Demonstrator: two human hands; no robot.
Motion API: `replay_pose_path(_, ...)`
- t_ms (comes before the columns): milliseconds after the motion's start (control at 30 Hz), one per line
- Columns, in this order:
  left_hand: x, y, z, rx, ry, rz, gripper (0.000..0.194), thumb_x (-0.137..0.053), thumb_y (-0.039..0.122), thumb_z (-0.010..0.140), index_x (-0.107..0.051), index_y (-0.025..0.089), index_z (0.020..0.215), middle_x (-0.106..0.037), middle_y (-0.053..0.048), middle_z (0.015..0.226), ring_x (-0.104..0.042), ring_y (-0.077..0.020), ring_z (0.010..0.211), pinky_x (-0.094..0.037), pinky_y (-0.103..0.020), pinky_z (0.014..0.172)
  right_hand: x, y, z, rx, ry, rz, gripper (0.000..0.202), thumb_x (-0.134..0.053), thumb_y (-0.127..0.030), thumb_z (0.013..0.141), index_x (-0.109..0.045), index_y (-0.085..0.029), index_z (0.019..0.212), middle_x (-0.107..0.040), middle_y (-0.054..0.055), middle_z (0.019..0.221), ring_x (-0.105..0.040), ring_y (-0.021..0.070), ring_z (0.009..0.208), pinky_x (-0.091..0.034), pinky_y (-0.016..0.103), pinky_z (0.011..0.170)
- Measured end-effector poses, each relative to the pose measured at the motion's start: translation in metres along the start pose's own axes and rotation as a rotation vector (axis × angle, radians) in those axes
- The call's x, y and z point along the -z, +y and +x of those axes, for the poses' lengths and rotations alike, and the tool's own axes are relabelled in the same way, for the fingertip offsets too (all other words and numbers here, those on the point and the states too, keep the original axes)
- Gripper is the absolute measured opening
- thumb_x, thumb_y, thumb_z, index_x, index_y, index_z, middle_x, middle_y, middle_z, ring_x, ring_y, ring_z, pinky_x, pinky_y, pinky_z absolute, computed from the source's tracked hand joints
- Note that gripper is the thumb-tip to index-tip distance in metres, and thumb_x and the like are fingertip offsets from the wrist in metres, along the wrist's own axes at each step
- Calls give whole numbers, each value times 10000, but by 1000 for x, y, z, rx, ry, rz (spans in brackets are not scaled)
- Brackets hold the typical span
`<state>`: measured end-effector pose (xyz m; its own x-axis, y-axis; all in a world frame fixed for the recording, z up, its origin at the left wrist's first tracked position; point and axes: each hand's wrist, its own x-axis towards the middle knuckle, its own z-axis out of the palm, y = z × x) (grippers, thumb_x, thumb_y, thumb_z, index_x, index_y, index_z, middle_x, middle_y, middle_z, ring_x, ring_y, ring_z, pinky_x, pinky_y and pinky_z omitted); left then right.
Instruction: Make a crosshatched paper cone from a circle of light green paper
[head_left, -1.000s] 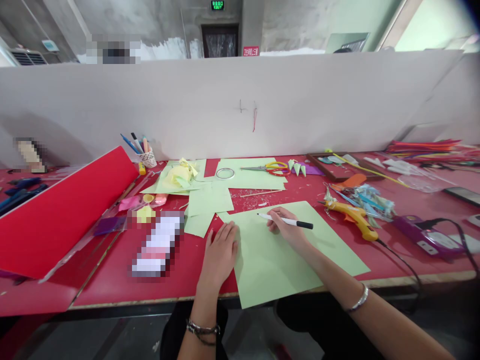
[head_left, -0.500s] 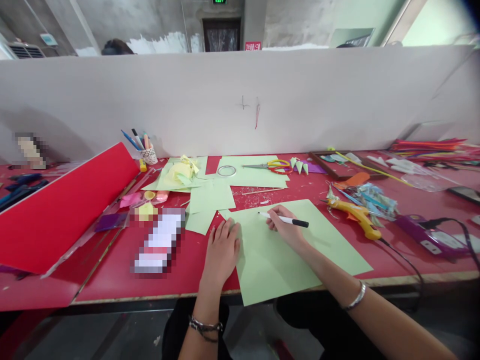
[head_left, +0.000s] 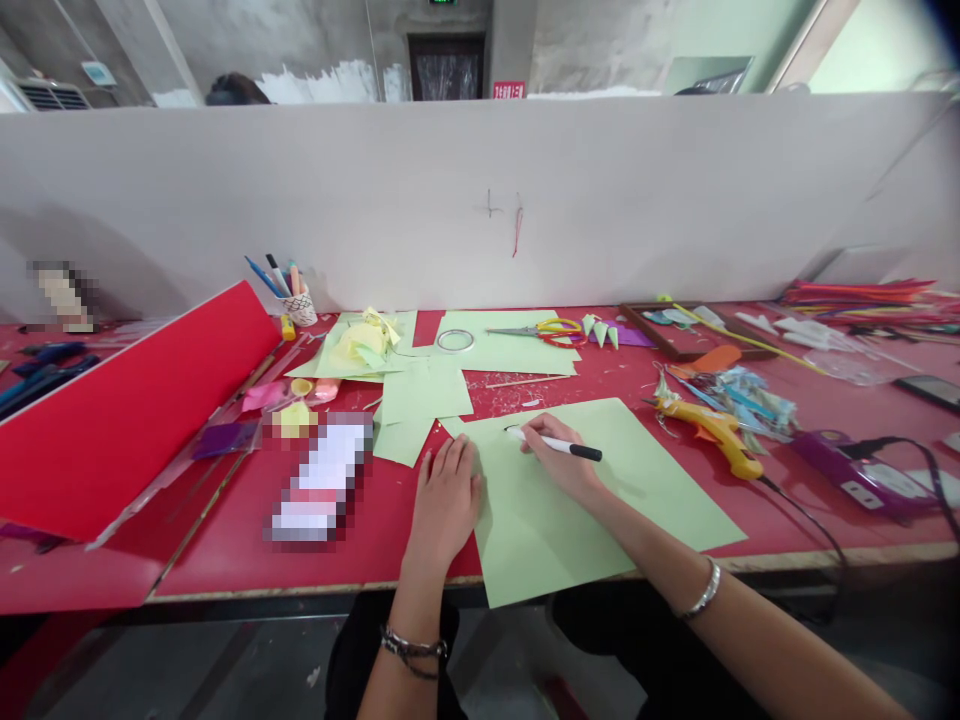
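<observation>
A large sheet of light green paper (head_left: 585,520) lies at the front of the red table. My right hand (head_left: 559,455) grips a white marker pen (head_left: 559,444) with a black end, its tip down at the upper left part of the sheet. A short dark mark shows by the tip. Flat on the sheet's left edge and the table rests my left hand (head_left: 450,490), fingers stretched out and holding nothing. Smaller green paper pieces (head_left: 426,390) lie just beyond it.
Scissors (head_left: 551,331) and a metal ring (head_left: 455,341) lie on green paper at the back. To the right are a yellow glue gun (head_left: 712,432) and a purple power strip (head_left: 855,475). On the left, a blurred phone (head_left: 322,480) lies near a slanted red board (head_left: 142,410).
My right hand has moved a little left with the marker, whose tip has come down toward the sheet's upper left. A small dark mark now shows there. My left hand stays put.
</observation>
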<state>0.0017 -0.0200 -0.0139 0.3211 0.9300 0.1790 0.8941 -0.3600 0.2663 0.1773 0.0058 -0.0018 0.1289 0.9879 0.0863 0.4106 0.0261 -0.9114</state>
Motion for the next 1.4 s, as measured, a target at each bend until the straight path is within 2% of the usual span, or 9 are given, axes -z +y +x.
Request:
replay_pose_path(333, 0, -1, 0, 12, -5, 23, 411, -266, 197, 876, -373, 166, 1271, -387, -55, 1356, -333, -189, 1240, -265, -406, 1029, 2, 7, -1, 19, -186, 52, 148, -488, -318, 738, -540, -191, 682, -592, -18, 579, -518, 116, 544, -362, 226, 506)
replay_pose_path(500, -1, -2, 0, -8, 29, 48, 406, -268, 189, 876, -380, 165, 1265, -397, -57, 1349, -350, -185, 1228, -286, -406, 1018, 10, 2, -3, 11, -298, 64, 143, -506, -286, 734, -539, -177, 647, -587, -14, 565, -508, 109, 539, -374, 230, 531)
replay_pose_path(1000, 1, -2, 1, -9, 0, 62, 423, -266, 178, 870, -361, 162, 1281, -374, -40, 1365, -337, -189, 1235, -273, -408, 1024, 35, 6, -6, -34, -629, 194, 186, -555, -306, 736, -589, -142, 655, -604, 13, 600, -547, 107, 543, -410, 216, 522)
replay_pose_path(1400, -4, -4, 2, -25, 35, 97, 417, -267, 195, 871, -392, 162, 1267, -409, -51, 1341, -368, -203, 1212, -286, -398, 1013, 55, 11, 0, -44, -849, 95, 145, -541, -207, 696, -613, -113, 614, -568, -5, 511, -506, 72, 449, -372, 175, 434)
